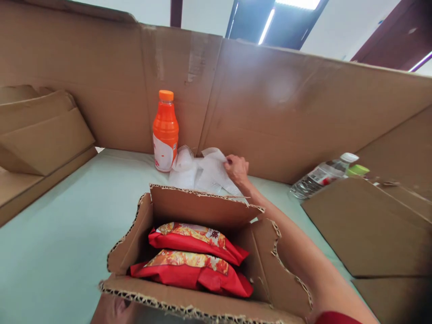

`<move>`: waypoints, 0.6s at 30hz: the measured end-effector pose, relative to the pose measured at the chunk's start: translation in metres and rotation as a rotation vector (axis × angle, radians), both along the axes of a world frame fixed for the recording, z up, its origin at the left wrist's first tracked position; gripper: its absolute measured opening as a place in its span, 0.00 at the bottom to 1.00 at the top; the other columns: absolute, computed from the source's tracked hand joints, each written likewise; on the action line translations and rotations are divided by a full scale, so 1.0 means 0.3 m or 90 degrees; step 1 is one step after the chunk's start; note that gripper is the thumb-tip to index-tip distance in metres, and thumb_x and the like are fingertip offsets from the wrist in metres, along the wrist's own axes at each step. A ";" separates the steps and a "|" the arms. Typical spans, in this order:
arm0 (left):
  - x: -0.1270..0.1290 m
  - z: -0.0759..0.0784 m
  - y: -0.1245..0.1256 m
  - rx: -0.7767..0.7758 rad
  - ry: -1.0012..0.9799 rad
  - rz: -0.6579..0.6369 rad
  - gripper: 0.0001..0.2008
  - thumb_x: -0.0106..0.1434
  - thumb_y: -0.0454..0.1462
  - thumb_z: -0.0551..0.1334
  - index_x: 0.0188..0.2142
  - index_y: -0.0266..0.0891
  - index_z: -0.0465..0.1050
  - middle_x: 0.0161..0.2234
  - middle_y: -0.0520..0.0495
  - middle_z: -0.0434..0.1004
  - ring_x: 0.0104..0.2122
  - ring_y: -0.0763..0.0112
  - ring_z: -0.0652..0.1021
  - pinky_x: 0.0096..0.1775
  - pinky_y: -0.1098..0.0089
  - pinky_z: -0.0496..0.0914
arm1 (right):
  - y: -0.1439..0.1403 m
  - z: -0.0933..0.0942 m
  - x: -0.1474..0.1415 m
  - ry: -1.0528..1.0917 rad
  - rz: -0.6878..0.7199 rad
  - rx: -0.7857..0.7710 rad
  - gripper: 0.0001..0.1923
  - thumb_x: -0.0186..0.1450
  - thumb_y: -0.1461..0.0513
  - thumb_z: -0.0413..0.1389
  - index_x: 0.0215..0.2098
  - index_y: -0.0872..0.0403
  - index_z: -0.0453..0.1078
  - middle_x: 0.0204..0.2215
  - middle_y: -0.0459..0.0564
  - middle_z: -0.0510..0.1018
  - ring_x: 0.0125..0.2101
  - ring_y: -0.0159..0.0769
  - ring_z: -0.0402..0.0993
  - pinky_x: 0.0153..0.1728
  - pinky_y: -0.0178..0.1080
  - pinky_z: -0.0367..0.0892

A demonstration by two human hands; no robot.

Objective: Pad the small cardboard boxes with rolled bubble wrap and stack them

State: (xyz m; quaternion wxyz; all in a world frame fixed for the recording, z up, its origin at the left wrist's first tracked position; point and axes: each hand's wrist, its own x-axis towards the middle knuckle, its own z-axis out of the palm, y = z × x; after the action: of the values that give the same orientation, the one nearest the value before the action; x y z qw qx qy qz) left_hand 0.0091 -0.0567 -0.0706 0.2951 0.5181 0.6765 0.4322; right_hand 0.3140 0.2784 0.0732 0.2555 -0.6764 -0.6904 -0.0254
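Observation:
My right hand [236,170] reaches past an open cardboard box [135,240] and rests its fingers on a pile of white plastic bags [199,173] at the back of the table. I cannot tell if it grips them. Two red snack packets [197,256] lie stacked inside the box. An orange juice bottle [165,131] stands upright just left of the bags. My left hand is out of sight.
Tall cardboard walls [270,103] ring the pale green table [60,234]. Folded cardboard [43,139] lies at the left, flat cardboard sheets [367,225] at the right. A clear water bottle [322,175] lies on its side behind them, next to a green cap [357,170].

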 end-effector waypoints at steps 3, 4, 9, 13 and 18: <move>-0.009 0.028 0.017 0.003 0.006 -0.022 0.18 0.55 0.55 0.64 0.33 0.46 0.80 0.27 0.43 0.81 0.40 0.43 0.81 0.50 0.47 0.76 | -0.173 0.042 0.107 -0.024 -0.025 0.079 0.11 0.65 0.61 0.51 0.41 0.54 0.74 0.49 0.59 0.78 0.54 0.51 0.67 0.53 0.50 0.57; -0.011 0.038 0.023 0.010 0.003 -0.029 0.18 0.54 0.55 0.64 0.32 0.45 0.79 0.27 0.44 0.81 0.38 0.44 0.81 0.48 0.49 0.77 | -0.248 0.044 0.155 -0.032 -0.024 0.109 0.11 0.65 0.60 0.51 0.41 0.53 0.73 0.52 0.59 0.77 0.56 0.51 0.66 0.54 0.50 0.56; 0.004 0.113 0.036 0.073 -0.071 -0.007 0.21 0.53 0.52 0.65 0.40 0.42 0.73 0.39 0.42 0.81 0.39 0.51 0.81 0.39 0.59 0.77 | -0.700 -0.090 0.402 -0.094 0.096 0.131 0.09 0.62 0.61 0.52 0.39 0.52 0.72 0.53 0.59 0.77 0.54 0.49 0.71 0.53 0.51 0.62; 0.008 0.198 0.033 0.021 -0.026 -0.021 0.20 0.49 0.51 0.64 0.37 0.43 0.69 0.32 0.46 0.78 0.32 0.55 0.78 0.30 0.63 0.72 | -1.057 -0.205 0.510 -0.122 0.159 -0.020 0.21 0.58 0.67 0.51 0.49 0.50 0.72 0.57 0.56 0.76 0.55 0.49 0.72 0.52 0.52 0.66; 0.001 0.234 0.032 0.028 0.004 -0.024 0.20 0.48 0.51 0.64 0.36 0.44 0.67 0.29 0.50 0.75 0.31 0.58 0.76 0.30 0.64 0.71 | -1.249 -0.171 0.505 -0.051 0.106 -0.028 0.16 0.68 0.62 0.50 0.52 0.50 0.71 0.58 0.57 0.75 0.56 0.47 0.73 0.53 0.51 0.69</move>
State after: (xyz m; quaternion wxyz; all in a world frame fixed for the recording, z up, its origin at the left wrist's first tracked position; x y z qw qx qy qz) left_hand 0.0095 -0.0470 -0.0003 0.2893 0.5389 0.6577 0.4397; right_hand 0.4654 -0.0964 0.0219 0.2142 -0.6205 -0.7542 -0.0160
